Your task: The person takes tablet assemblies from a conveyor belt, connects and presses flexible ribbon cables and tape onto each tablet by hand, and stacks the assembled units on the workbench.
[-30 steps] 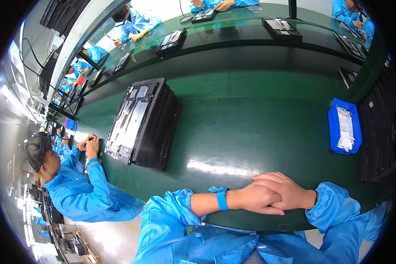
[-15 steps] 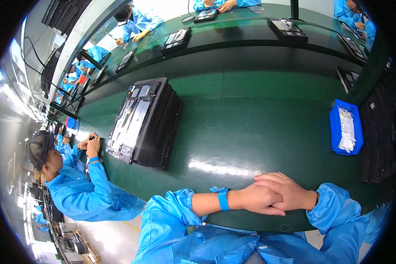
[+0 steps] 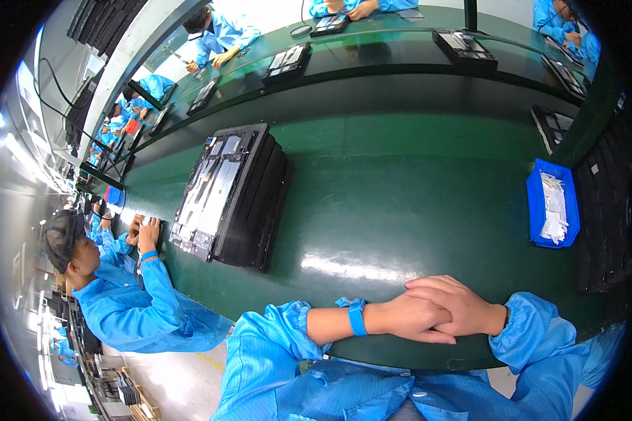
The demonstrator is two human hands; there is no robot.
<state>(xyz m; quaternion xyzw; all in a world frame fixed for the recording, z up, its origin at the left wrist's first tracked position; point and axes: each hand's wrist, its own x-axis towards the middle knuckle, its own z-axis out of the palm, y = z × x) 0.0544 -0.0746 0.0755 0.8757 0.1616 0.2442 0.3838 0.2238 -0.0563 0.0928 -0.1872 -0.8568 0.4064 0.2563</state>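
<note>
Your hands, left over-lapped with right, by the surface's near edge.
Their grip you can't tell; sweeping your left sleeve could topple the device stack.

**Blue, Green, Black and White**

Around the folded hands, the worktop is dark green. Finely striped blue sleeves flank them; beyond left, black trays; beyond right, a blue bin with white strips.
</note>
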